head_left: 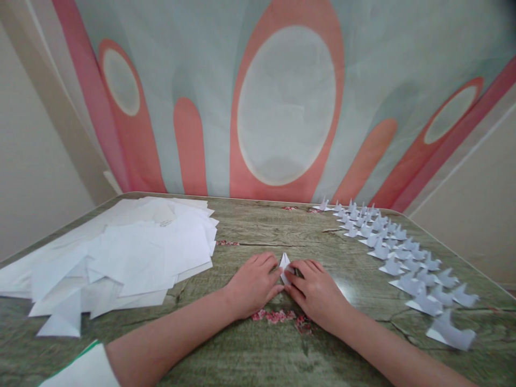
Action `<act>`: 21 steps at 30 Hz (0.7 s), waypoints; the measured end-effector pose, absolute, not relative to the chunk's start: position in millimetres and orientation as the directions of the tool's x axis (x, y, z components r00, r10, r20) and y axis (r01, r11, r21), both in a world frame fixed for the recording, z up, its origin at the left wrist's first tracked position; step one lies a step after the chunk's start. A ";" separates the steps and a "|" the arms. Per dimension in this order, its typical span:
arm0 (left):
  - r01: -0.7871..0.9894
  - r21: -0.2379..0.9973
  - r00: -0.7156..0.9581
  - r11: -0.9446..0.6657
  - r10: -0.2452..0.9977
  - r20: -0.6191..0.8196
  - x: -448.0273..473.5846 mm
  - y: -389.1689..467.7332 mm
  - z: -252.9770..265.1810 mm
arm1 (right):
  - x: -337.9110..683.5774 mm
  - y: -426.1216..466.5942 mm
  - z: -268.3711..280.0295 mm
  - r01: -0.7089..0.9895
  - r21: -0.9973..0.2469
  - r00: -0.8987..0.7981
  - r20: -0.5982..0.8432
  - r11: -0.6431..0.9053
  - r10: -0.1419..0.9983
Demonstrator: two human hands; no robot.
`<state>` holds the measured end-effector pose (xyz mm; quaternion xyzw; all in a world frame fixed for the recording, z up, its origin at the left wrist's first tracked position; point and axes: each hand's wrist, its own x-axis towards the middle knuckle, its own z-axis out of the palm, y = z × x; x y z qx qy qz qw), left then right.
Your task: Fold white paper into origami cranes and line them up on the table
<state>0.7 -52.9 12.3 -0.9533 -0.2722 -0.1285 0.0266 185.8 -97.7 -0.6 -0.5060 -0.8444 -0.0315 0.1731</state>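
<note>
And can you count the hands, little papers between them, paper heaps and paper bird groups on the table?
Bare left hand and bare right hand: 2
Small pointed white folded paper: 1
Heap of loose white paper sheets: 1
Group of white folded-paper birds: 1
Total: 5
Sheets and birds overlap too much to count singly.

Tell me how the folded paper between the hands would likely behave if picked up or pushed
The folded paper is probably stiffer than the loose sheets, since it's creased into a narrow point. It looks light, being small, and may slide easily on the table, which shows a shiny patch.
</note>
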 end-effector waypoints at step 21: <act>0.489 0.210 0.791 -0.846 0.532 0.301 1.2 -48.9 10.5 | 188.3 -79.1 -14.6 0.838 -0.494 -0.112 0.259 0.231 0.959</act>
